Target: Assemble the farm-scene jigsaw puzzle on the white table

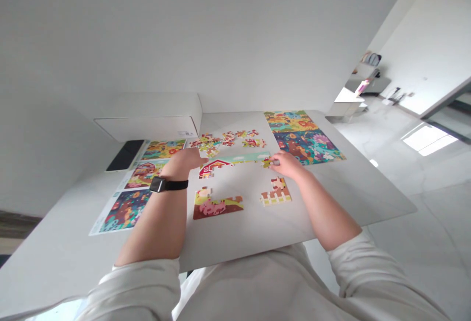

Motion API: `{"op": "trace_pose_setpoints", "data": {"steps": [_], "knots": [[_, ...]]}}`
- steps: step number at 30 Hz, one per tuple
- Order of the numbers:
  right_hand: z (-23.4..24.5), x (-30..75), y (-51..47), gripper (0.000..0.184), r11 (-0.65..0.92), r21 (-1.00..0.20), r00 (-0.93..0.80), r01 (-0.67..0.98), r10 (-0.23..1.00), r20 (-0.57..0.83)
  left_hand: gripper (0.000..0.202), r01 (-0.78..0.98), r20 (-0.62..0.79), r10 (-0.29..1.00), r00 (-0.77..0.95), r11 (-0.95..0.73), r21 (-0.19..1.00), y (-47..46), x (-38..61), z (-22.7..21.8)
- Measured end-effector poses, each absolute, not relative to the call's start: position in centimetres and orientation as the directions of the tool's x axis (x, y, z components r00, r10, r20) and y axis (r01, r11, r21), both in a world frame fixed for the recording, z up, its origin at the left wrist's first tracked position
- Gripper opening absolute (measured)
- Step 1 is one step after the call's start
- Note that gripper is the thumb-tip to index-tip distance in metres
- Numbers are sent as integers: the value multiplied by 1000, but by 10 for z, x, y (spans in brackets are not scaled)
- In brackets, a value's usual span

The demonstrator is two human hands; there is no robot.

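From my remote seat I start at the left, where a white sheet printed with three colourful pictures (pixel 144 176) lies on the white marble-patterned bench (pixel 368 196). My left hand (pixel 188 158) is at the left end of the red-barn and pale-sky puzzle strip (pixel 212 166); its fingertips are partly hidden, so I cannot tell that grip. Nearer me lies the pink-pig puzzle section (pixel 215 206). At the strip's right end sits a small green-and-yellow puzzle piece (pixel 266 163). I judge the step to be fitting it: brace the strip's left end, line up tab and notch, then press flat without skewing the row. The white-fence puzzle section (pixel 276 196) lies nearer me. My right hand (pixel 287 165) has its grip narrowed at the piece's outer edge; pinching or merely pressing, I cannot tell.
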State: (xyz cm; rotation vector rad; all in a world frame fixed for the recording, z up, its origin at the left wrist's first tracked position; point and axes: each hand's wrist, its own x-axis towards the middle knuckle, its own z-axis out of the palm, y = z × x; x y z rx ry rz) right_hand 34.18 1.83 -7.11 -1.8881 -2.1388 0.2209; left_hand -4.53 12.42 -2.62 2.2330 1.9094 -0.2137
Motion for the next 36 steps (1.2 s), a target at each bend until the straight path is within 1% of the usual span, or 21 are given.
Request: {"op": "trace_pose_setpoints", "data": {"steps": [2,5,8,11,13,15,17,21,24,26,28,29,31,33,35,36], "knots": [[-70,341,18,22,126,-298,-100,946,990,100,59,991,-303,944,130,-114,69,128,-55,-31],[-69,340,16,21,116,-305,-92,945,992,92,59,993,-392,914,107,-82,81,128,-58,-32],[-67,339,15,19,111,-299,-88,948,992,90,58,991,-440,890,121,-84,103,129,-60,-32],[-68,339,15,18,111,-296,-88,949,992,89,59,978,-454,872,182,-115,173,132,-61,-36],[-69,340,15,18,126,-300,-103,946,990,93,58,970,-462,860,219,-141,198,134,-60,-40],[-70,341,16,18,137,-304,-112,943,989,97,56,968,-450,861,237,-169,185,137,-57,-44],[-72,342,17,17,126,-309,-103,943,991,91,55,972,-423,876,233,-190,141,139,-55,-47],[-75,344,19,18,87,-316,-66,945,995,77,59,975,-406,887,220,-210,71,140,-51,-50],[-76,344,19,17,98,-310,-74,946,993,88,55,978,-408,889,206,-193,75,140,-51,-47],[-76,345,19,16,107,-310,-81,945,992,94,48,980,-402,894,200,-177,93,138,-51,-42],[-76,345,20,16,111,-321,-83,941,992,99,40,978,-339,919,200,-165,131,136,-51,-35],[-77,346,20,17,111,-331,-80,937,991,104,36,974,-270,943,196,-155,164,134,-51,-31],[-78,347,22,20,104,-356,-64,929,991,121,28,958,-67,986,155,-134,254,130,-50,-23],[-80,348,23,23,92,-383,-40,919,989,142,17,928,128,988,88,-128,350,125,-49,-15],[-80,349,25,25,83,-411,-16,908,986,164,10,890,259,965,48,-159,427,119,-46,-8],[-80,349,25,25,82,-424,-6,902,984,178,12,870,306,951,35,-179,460,117,-45,-5]]}}
